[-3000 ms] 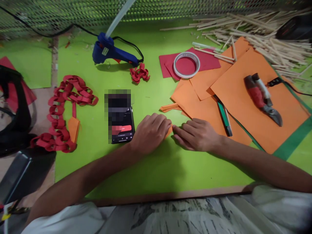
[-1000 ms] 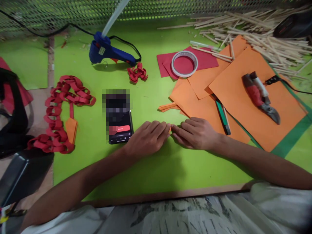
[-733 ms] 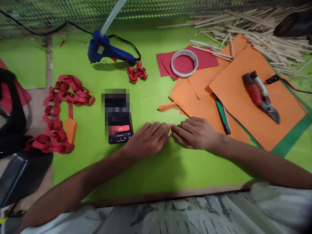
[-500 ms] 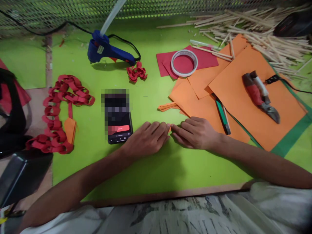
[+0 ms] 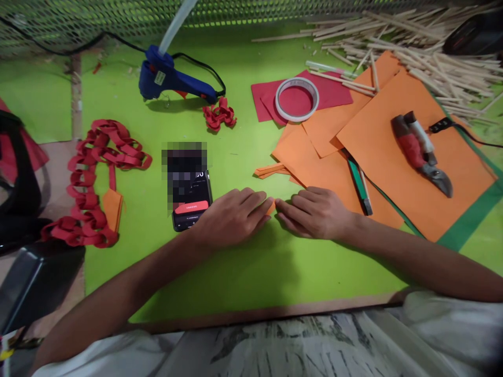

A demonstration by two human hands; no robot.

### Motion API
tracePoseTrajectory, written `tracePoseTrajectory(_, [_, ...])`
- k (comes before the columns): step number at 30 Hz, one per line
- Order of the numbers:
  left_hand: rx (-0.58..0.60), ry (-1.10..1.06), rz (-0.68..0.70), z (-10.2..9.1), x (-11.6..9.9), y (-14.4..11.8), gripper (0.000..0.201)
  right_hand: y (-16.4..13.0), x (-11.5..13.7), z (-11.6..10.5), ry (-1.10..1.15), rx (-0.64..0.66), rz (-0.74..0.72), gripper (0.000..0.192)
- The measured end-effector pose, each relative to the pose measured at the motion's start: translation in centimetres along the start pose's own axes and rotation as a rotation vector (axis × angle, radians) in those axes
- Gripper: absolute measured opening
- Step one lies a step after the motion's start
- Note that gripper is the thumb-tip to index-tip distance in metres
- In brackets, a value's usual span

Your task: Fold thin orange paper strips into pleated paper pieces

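My left hand point(image 5: 239, 217) and my right hand point(image 5: 312, 212) meet low over the green table, fingertips almost touching. A small piece of orange paper point(image 5: 272, 207) shows at the left fingertips; most of it is hidden. Both hands are closed in a pinch around it. Beside my left wrist lies a phone point(image 5: 191, 208) with a lit screen, partly blurred out. Folded orange paper strips point(image 5: 270, 170) rest just beyond the hands. Right of them, a green cutter knife point(image 5: 359, 187) lies on orange paper sheets point(image 5: 393, 141).
A red paper chain point(image 5: 84, 183) with an orange tag point(image 5: 112, 208) lies left. Farther back are a blue glue gun point(image 5: 173, 78), a red paper cluster point(image 5: 220, 114), a tape roll point(image 5: 297, 116) on red paper point(image 5: 261, 99), pruning shears point(image 5: 420, 154) and many wooden sticks point(image 5: 444, 68).
The fingers of my left hand have shifted slightly and stretched a little at the orange paper. My right hand stays nearly still. The phone's screen reads differently.
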State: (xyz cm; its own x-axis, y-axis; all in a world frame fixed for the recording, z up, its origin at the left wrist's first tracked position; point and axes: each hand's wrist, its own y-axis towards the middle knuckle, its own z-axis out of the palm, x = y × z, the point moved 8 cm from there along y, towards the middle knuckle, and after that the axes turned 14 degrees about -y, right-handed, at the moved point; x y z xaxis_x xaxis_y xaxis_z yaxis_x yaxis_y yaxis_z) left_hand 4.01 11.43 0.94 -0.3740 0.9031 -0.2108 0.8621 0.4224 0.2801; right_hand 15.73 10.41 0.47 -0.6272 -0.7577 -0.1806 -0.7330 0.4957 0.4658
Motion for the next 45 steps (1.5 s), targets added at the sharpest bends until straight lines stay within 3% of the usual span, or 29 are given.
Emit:
tracePoseTrajectory(7, [0.005, -0.046, 0.007, 0.0, 0.2, 0.1, 0.024, -0.1, 0.2, 0.0, -0.022, 0.004, -0.020, 0.023])
tracePoseTrajectory(13, [-0.039, -0.142, -0.134, -0.1, 1.5, 0.6, 0.018, 0.0, 0.4, 0.0, -0.036, 0.004, -0.033, 0.022])
tracePoseTrajectory(19, [0.002, -0.159, -0.130, 0.6, 1.9, 1.2, 0.015, 0.1, 0.4, 0.0, -0.049, 0.003, -0.033, 0.020])
tracePoseTrajectory(23, [-0.024, -0.083, -0.079, 0.6, 1.7, 1.2, 0.013, 0.1, 0.4, 0.0, -0.034, 0.001, -0.040, 0.021])
tracePoseTrajectory(27, [-0.039, 0.089, 0.058, 0.2, 0.5, 1.0, 0.012, 0.1, 0.3, 0.0, -0.028, -0.009, -0.026, 0.021])
tracePoseTrajectory(32, [0.061, 0.207, 0.200, 0.1, -0.9, 0.4, 0.017, 0.0, 0.3, 0.0, -0.018, -0.009, -0.024, 0.021])
tracePoseTrajectory(37, [0.129, 0.248, 0.231, 0.2, -1.2, -0.2, 0.025, 0.0, 0.3, 0.0, -0.019, -0.001, -0.025, 0.021])
tracePoseTrajectory(45, [0.085, 0.140, 0.204, 0.0, -0.8, -0.2, 0.027, 0.1, 0.3, 0.1, -0.034, 0.000, -0.028, 0.019])
